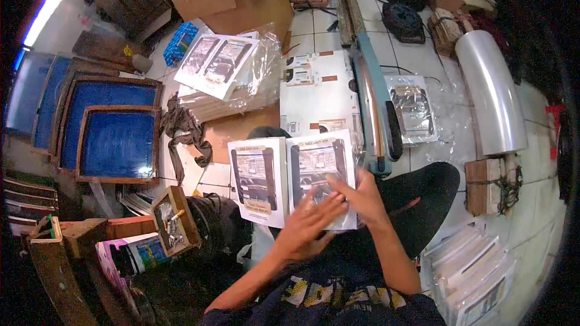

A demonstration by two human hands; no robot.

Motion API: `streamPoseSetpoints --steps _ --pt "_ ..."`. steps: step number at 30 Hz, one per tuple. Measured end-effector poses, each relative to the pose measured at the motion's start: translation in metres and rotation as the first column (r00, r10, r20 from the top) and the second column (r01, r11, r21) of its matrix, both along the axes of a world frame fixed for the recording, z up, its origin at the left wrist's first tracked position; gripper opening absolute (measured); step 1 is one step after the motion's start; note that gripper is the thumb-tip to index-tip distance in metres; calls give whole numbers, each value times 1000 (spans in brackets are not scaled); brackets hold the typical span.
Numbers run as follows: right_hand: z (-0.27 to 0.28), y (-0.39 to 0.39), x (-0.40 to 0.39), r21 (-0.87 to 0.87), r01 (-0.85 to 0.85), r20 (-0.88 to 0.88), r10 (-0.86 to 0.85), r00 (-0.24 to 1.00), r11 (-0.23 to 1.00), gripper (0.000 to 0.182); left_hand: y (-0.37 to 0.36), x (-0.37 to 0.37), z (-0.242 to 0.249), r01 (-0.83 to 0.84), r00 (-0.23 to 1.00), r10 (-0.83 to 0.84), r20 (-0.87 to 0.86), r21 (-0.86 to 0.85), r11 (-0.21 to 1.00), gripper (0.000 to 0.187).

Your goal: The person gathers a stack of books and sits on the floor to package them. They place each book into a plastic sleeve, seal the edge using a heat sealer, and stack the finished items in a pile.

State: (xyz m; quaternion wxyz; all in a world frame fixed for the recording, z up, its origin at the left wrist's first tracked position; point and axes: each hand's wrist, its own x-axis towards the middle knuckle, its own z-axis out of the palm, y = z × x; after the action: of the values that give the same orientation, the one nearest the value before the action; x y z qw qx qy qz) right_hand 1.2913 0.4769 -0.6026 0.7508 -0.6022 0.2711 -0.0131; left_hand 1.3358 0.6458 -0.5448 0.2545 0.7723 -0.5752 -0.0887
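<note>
Head view | both hands, left hand point(309, 224) and right hand point(361, 196), hold printed card point(320, 172) | second card point(258, 181) beside

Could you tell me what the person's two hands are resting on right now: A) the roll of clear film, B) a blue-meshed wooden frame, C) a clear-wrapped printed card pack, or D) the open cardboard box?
C: both the left hand and the right hand lie on the clear-wrapped printed card pack, beside a second printed card; the frames, roll and box lie out of their touch.
</note>
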Motion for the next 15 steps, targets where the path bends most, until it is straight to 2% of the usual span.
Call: streamPoseSetpoints --steps 2,3,4,6,7,8,9,10,12,15 --pt "-16 -4 2 104 49 69 -56 996 993 33 15 19 4 -257 966 256 -18 -60 965 47" --pt "-20 -4 2 109 59 83 -68 994 992 32 26 29 -9 -552 834 541 -107 -148 821 46" --pt "-28 -3 2 113 58 81 -67 994 992 32 32 43 -18 -786 617 757 -216 -203 583 44" --pt "-39 -2 4 233 85 152 -123 981 969 32 44 84 -24 -807 507 839 -199 -453 379 39" --pt "-32 0 6 346 111 115 -159 981 932 35 71 103 -39 -906 423 779 -462 -186 381 39" --pt "-35 4 6 346 100 124 -151 981 933 35 96 117 -56 -904 250 696 -673 95 417 40" --pt "-41 9 5 245 71 189 -119 975 967 38 100 116 -53 -845 153 560 -814 186 502 40" --pt "-39 12 6 141 50 247 -84 965 989 40 103 114 -55 -848 155 561 -813 182 498 40" --pt "-31 13 7 139 46 240 -79 967 989 43 112 111 -64 -805 162 373 -914 96 586 37" --pt "-12 9 9 27 13 250 -19 968 1000 44 123 102 -78 -816 101 326 -940 110 568 42"
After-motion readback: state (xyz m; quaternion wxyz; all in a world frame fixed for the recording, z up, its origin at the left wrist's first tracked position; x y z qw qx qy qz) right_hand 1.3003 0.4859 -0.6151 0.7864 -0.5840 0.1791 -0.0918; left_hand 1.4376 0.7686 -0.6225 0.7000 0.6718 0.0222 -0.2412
